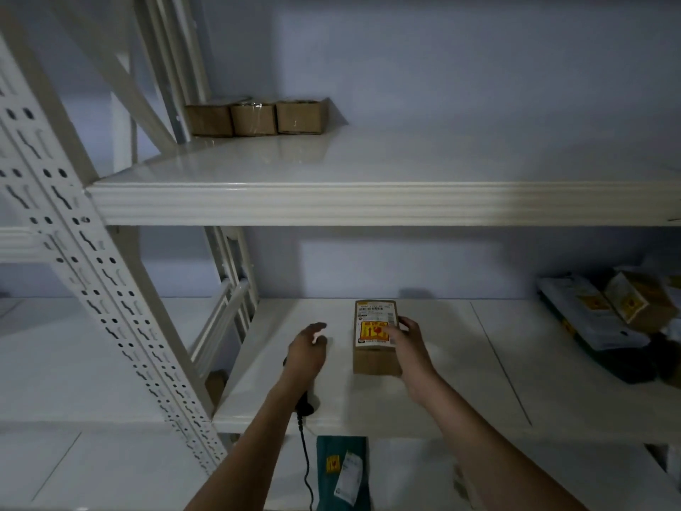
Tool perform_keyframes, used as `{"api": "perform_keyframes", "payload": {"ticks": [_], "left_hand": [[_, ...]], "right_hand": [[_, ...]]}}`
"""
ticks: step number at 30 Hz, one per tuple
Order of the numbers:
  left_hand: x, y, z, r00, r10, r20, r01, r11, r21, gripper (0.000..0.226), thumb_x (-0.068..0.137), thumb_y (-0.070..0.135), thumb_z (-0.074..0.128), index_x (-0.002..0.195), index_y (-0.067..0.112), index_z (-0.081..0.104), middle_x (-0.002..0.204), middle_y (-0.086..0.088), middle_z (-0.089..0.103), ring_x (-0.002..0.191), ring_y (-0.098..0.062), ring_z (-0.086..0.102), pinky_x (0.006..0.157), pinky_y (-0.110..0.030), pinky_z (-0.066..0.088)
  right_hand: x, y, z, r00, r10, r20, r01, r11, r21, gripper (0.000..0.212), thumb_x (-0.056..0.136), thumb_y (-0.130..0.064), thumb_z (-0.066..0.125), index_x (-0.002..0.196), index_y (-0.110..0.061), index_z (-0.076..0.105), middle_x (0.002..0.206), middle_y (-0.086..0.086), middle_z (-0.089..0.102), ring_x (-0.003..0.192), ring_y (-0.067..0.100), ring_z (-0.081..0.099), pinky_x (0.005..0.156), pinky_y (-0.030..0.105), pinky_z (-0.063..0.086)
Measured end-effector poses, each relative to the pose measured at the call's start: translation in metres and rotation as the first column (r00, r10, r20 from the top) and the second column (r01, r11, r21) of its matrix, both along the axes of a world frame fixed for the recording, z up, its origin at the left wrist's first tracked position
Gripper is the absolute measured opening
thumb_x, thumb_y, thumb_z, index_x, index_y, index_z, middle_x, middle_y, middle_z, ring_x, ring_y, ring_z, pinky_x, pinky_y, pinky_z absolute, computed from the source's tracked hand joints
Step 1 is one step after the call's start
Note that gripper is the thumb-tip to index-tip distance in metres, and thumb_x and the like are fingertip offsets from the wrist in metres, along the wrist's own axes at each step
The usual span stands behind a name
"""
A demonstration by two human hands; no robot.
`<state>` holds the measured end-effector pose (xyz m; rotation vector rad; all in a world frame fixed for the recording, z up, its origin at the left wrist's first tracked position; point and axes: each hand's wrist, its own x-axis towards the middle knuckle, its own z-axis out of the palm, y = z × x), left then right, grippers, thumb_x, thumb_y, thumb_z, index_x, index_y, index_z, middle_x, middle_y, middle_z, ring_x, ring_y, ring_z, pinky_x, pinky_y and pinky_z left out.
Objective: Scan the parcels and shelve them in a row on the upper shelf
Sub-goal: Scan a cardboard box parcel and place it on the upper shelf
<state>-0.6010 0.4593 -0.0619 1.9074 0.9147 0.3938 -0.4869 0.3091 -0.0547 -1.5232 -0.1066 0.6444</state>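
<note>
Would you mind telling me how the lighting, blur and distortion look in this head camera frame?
Head view: dim, bluish light throughout; the upper shelf shows a soft sheen reflecting the three boxes; the left hand is motion-blurred; the parcel label text is too soft to read; wide-angle distortion leans the perforated upright.

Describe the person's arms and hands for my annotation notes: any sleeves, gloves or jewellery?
Both forearms are bare up to the bottom edge of the picture; no sleeves show. The left hand and the right hand wear no gloves. No watch, ring or wristband is visible, though dim light and blur hide fine detail.
</note>
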Motion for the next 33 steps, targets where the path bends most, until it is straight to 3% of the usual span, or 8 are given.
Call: {"api": "perform_keyframes", "payload": {"ticks": [3,5,7,9,14,21,27,33], "left_hand": [[-0.003,-0.033,0.048,0.969,-0.146,0.197,0.167,0.982,-0.093,0.042,0.098,0.049,0.042,0.132,0.030,0.058,0.133,0.004,0.061,0.122,-0.015,0.057,0.107,-0.037,0.043],[-0.013,-0.051,0.075,0.942,-0.232,0.242,0.261,0.961,-0.096,0.047,0.091,0.061,0.048,0.129,0.037,0.058,0.122,0.012,0.067,0.112,-0.004,0.062,0.099,-0.026,0.049],[-0.025,-0.059,0.098,0.920,-0.318,0.231,0.325,0.946,0.007,0.039,0.092,0.043,0.061,0.130,0.038,0.053,0.115,0.019,0.066,0.103,0.008,0.060,0.086,-0.009,0.048],[-0.037,-0.061,0.118,0.891,-0.392,0.230,0.382,0.920,0.088,0.054,0.087,0.021,0.071,0.134,0.034,0.047,0.119,0.015,0.064,0.111,0.006,0.057,0.090,-0.008,0.045],[-0.074,-0.067,0.171,0.846,-0.441,0.300,0.386,0.894,0.227,0.064,0.083,0.023,0.076,0.141,0.024,0.049,0.126,0.010,0.064,0.120,-0.003,0.056,0.103,-0.022,0.047],[-0.136,-0.082,0.232,0.779,-0.432,0.455,0.313,0.896,0.316,0.041,0.088,0.029,0.070,0.128,0.028,0.059,0.115,0.012,0.069,0.110,0.000,0.063,0.086,-0.010,0.049],[-0.158,-0.092,0.267,0.729,-0.460,0.507,0.287,0.878,0.384,0.058,0.087,0.036,0.070,0.141,0.025,0.051,0.124,0.011,0.067,0.116,0.000,0.060,0.099,-0.021,0.049],[-0.117,-0.081,0.307,0.699,-0.441,0.563,0.223,0.883,0.414,0.056,0.085,0.031,0.072,0.137,0.022,0.055,0.130,0.005,0.061,0.114,-0.004,0.062,0.101,-0.025,0.050]], "right_hand": [[-0.006,0.000,0.027,0.999,0.031,0.014,-0.031,0.998,0.046,0.038,0.093,-0.031,0.062,0.129,-0.029,0.049,0.112,0.004,0.067,0.101,0.029,0.068,0.093,0.053,0.056],[-0.012,-0.003,0.049,0.997,0.069,0.026,-0.071,0.994,0.082,0.039,0.091,-0.035,0.062,0.128,-0.024,0.054,0.113,0.008,0.069,0.103,0.031,0.069,0.091,0.054,0.056],[-0.016,-0.012,0.072,0.984,0.163,0.074,-0.169,0.981,0.092,0.062,0.076,-0.053,0.065,0.129,-0.022,0.059,0.115,0.008,0.072,0.103,0.029,0.071,0.093,0.053,0.057],[-0.025,-0.026,0.097,0.954,0.258,0.154,-0.275,0.957,0.096,0.074,0.065,-0.063,0.069,0.128,-0.025,0.062,0.115,0.003,0.074,0.105,0.024,0.072,0.098,0.049,0.055],[-0.065,-0.066,0.165,0.797,0.434,0.421,-0.465,0.885,-0.032,0.049,0.088,-0.045,0.072,0.133,-0.035,0.057,0.122,-0.014,0.071,0.114,0.006,0.066,0.104,0.033,0.048],[-0.127,-0.096,0.231,0.695,0.290,0.658,-0.321,0.944,-0.078,0.048,0.084,-0.040,0.077,0.127,-0.029,0.057,0.121,-0.009,0.069,0.114,0.008,0.065,0.105,0.036,0.050],[-0.159,-0.110,0.272,0.655,0.163,0.738,-0.262,0.965,0.019,0.048,0.086,-0.024,0.076,0.127,-0.034,0.053,0.118,-0.013,0.067,0.106,-0.002,0.065,0.085,0.013,0.052],[-0.127,-0.094,0.311,0.488,0.118,0.865,-0.233,0.972,-0.001,0.047,0.090,-0.020,0.073,0.134,-0.027,0.059,0.128,-0.006,0.066,0.116,0.007,0.064,0.101,0.027,0.052]]}}
